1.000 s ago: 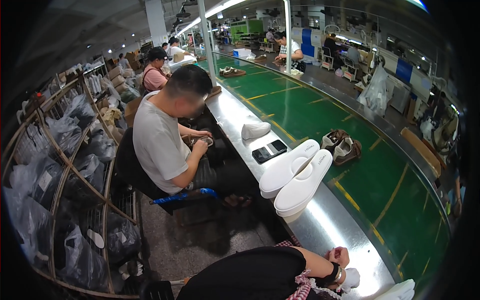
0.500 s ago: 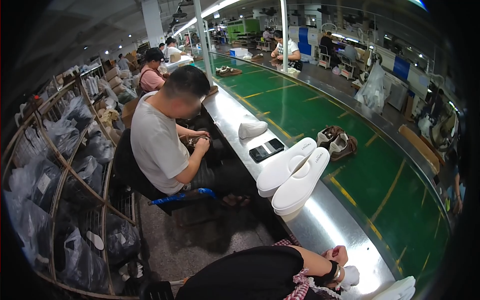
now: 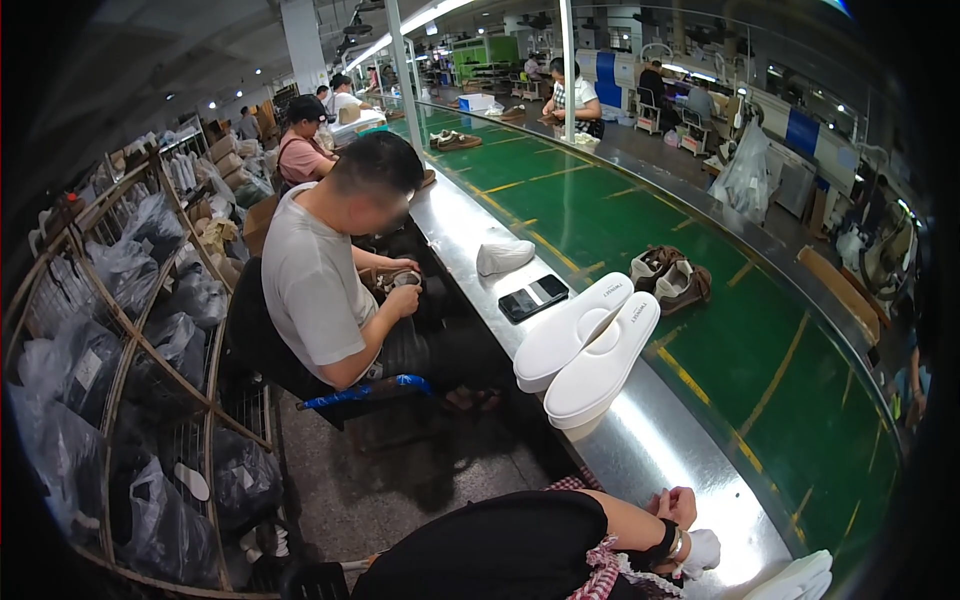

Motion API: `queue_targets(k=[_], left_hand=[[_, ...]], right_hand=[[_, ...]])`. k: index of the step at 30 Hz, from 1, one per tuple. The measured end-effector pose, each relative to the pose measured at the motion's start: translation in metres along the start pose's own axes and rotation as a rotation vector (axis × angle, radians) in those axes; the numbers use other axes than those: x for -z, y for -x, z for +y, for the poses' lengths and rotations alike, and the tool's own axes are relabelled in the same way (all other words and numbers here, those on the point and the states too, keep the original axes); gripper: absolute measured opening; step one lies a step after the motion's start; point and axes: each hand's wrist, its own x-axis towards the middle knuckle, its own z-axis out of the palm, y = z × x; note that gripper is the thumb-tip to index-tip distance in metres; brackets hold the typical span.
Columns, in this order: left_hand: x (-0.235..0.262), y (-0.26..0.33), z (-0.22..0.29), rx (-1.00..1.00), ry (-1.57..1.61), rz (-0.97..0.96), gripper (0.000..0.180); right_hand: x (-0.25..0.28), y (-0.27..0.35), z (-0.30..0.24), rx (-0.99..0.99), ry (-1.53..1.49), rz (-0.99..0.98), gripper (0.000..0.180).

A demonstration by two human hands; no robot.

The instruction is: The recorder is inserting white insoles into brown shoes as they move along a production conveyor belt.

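My left forearm comes in from the bottom over the metal bench edge, with a dark band and bracelets at the wrist. Past the bracelets, my left hand (image 3: 703, 553) looks covered in white, its fingers not distinguishable. Just beyond, bare fingers (image 3: 678, 507), apparently of my right hand, are curled together low over the bench; its arm is hidden. Whatever they pinch is too small to make out. Up the bench from them lie two white shoe soles (image 3: 603, 360), side by side. More white soles (image 3: 795, 580) show at the lower right edge, partly cut off.
A phone (image 3: 533, 299) and a crumpled white piece (image 3: 505, 257) lie on the bench (image 3: 640, 455). The green conveyor belt (image 3: 750, 345) carries brown shoes (image 3: 672, 278). At left a seated co-worker (image 3: 320, 280) handles a brown shoe, beside a rack (image 3: 125, 330) of bagged goods.
The brown shoes and the belt's yellow marks have shifted slightly away along the line. The seated co-worker's hand has moved a little at the shoe. My bare fingers have shifted slightly.
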Motion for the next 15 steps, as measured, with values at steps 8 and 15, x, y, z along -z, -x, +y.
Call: queue_targets(k=[8,15], left_hand=[[-0.04,-0.009,-0.021,-0.115,0.049,0.172,0.021],[-0.031,-0.007,-0.014,-0.099,-0.006,0.151,0.022]], right_hand=[[-0.009,0.005,0.037,0.036,-0.157,-0.01,0.01],[-0.006,0.0,0.032,0.092,-0.249,0.0,0.005]])
